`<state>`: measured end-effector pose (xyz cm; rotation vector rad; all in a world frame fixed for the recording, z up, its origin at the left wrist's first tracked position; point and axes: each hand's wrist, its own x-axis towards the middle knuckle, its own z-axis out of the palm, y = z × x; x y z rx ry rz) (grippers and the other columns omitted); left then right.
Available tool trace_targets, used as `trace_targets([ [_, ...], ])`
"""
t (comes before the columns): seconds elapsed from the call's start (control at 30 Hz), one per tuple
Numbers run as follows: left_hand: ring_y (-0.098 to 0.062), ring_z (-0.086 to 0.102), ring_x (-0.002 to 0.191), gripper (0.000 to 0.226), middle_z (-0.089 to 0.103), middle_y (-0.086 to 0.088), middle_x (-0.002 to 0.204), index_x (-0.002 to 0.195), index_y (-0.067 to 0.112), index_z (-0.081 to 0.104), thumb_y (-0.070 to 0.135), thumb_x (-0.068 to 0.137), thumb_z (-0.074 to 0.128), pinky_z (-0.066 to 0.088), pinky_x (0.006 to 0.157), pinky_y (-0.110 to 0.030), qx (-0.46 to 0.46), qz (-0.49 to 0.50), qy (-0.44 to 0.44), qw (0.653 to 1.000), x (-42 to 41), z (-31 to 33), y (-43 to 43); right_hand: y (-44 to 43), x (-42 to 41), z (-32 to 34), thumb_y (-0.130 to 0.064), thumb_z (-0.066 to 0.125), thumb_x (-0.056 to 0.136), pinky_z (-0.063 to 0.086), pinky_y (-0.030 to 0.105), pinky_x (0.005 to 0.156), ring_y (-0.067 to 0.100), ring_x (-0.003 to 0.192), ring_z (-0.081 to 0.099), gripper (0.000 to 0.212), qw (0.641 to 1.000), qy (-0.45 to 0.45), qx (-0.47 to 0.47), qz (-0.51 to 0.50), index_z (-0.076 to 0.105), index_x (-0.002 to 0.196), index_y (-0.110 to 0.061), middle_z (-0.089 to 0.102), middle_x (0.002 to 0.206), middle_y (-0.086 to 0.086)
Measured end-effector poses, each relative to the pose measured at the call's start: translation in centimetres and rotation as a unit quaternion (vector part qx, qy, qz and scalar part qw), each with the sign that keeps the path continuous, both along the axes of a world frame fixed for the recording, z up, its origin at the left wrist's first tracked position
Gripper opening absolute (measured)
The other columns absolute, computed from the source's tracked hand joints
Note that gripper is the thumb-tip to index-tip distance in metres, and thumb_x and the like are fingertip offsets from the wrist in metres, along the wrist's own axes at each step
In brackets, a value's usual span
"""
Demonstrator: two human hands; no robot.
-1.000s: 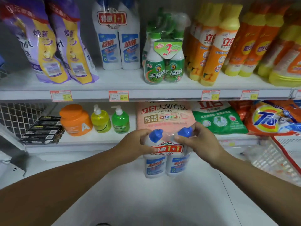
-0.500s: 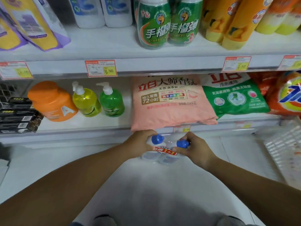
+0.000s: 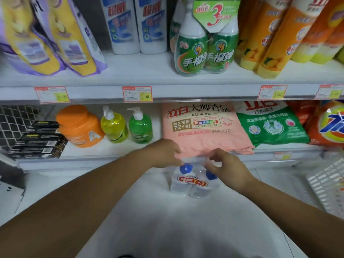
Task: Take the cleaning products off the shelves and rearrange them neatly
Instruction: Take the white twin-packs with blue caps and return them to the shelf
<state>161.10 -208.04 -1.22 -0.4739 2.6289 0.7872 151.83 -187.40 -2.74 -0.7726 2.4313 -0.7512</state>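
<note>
A shrink-wrapped twin pack of white bottles [image 3: 189,183] with blue caps and a red "1+1" label stands upright on the white floor [image 3: 167,220], just below the lowest shelf. My left hand [image 3: 163,153] hovers over the left cap, fingertips at or just above it. Over the right cap my right hand [image 3: 227,166] hangs with loosely curled fingers and nothing in them. A matching twin pack [image 3: 137,27] stands on the upper shelf.
The upper shelf also holds purple-yellow bags [image 3: 55,43], a green bottle pack [image 3: 204,51] and orange bottles [image 3: 270,43]. Below are black boxes [image 3: 39,142], an orange jug [image 3: 80,127], two pump bottles [image 3: 114,127], and pink [image 3: 201,131] and green [image 3: 270,125] bags. A white wire basket [image 3: 329,187] lies at right.
Both hands lowered the twin pack from mid-air to the floor and have let go of its caps. The view has tilted back up a little.
</note>
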Motion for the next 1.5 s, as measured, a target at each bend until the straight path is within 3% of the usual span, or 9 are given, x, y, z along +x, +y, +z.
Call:
trace_targets([
  [0.13,-0.007,0.058,0.074,0.012,0.066,0.012,0.085,0.099,0.030,0.072,0.029,0.088,0.068,0.053,0.078,-0.030,-0.020,0.130,0.306,0.943,1.1,7.5,-3.1,-3.0,1.3,7.4,-0.027,0.064,0.094,0.046,0.016,0.076,-0.002,0.083,0.063,0.008,0.977,0.084,-0.193,-0.013,0.065,0.087,-0.025,0.070,0.085,-0.017],
  [0.27,-0.017,0.055,0.101,0.030,0.067,0.007,0.104,0.107,0.024,0.071,0.039,0.082,0.061,0.046,0.084,-0.032,-0.209,0.133,0.487,0.838,1.5,9.7,-7.7,-7.9,1.6,13.6,-0.022,0.063,0.095,0.045,0.006,0.075,-0.006,0.089,0.063,0.004,0.944,0.121,-0.307,0.009,0.066,0.097,-0.023,0.069,0.094,-0.018],
  [0.53,-0.019,0.059,0.120,0.056,0.066,0.003,0.125,0.116,0.028,0.070,0.067,0.086,0.042,0.031,0.097,-0.040,-0.357,0.148,0.426,0.818,1.7,6.7,-13.3,-22.7,-2.2,16.7,-0.021,0.059,0.095,0.039,0.033,0.112,0.009,0.127,0.050,0.053,0.935,0.138,-0.323,0.048,0.043,0.145,-0.016,0.052,0.141,-0.001],
  [0.63,-0.017,0.059,0.113,0.051,0.066,0.007,0.122,0.114,0.032,0.069,0.066,0.087,0.042,0.031,0.094,-0.038,-0.369,0.132,0.473,0.789,1.6,6.2,-14.3,-26.9,-4.1,17.2,-0.007,0.063,0.086,0.043,0.023,0.105,0.005,0.114,0.057,0.055,0.928,0.119,-0.354,0.001,0.043,0.138,-0.017,0.057,0.127,-0.003],
  [0.73,-0.016,0.058,0.107,0.050,0.065,0.010,0.117,0.113,0.034,0.068,0.068,0.089,0.040,0.031,0.091,-0.036,-0.378,0.125,0.486,0.778,1.4,5.8,-14.6,-29.4,-5.8,17.2,-0.020,0.061,0.069,0.046,0.045,0.104,0.026,0.116,0.057,0.066,0.911,0.141,-0.382,-0.061,0.040,0.131,-0.018,0.057,0.125,0.008],
  [0.93,-0.013,0.054,0.107,0.046,0.063,0.012,0.118,0.117,0.035,0.065,0.066,0.090,0.043,0.029,0.092,-0.034,-0.376,0.124,0.465,0.792,1.6,5.7,-14.7,-31.0,-6.0,18.5,-0.032,0.071,0.075,0.048,0.045,0.102,0.033,0.119,0.057,0.100,0.914,0.095,-0.357,-0.169,0.012,0.155,-0.022,0.061,0.132,0.008],
  [1.13,-0.013,0.051,0.109,0.044,0.063,0.010,0.117,0.117,0.031,0.065,0.062,0.092,0.044,0.029,0.095,-0.033,-0.352,0.121,0.481,0.794,2.1,6.0,-14.5,-30.3,-7.8,16.7,-0.070,0.077,0.037,0.053,0.049,0.096,0.024,0.111,0.064,0.096,0.915,0.085,-0.375,-0.123,0.052,0.120,-0.030,0.067,0.118,-0.002],
  [1.3,-0.019,0.053,0.112,0.043,0.064,0.004,0.115,0.111,0.026,0.069,0.059,0.088,0.054,0.031,0.100,-0.036,-0.343,0.149,0.509,0.775,3.3,5.9,-15.0,-29.7,-5.2,18.4,-0.026,0.086,0.075,0.055,0.045,0.095,0.019,0.102,0.069,0.048,0.916,0.002,-0.395,-0.074,0.057,0.114,-0.022,0.071,0.114,-0.001],
  [1.5,-0.020,0.053,0.115,0.045,0.064,0.003,0.118,0.117,0.022,0.068,0.054,0.086,0.058,0.033,0.104,-0.036,-0.334,0.161,0.508,0.778,4.5,5.8,-15.6,-27.9,-4.5,18.2,-0.033,0.086,0.074,0.060,0.043,0.085,0.012,0.086,0.073,0.032,0.922,0.052,-0.379,-0.061,0.066,0.099,-0.028,0.075,0.096,-0.008],
])
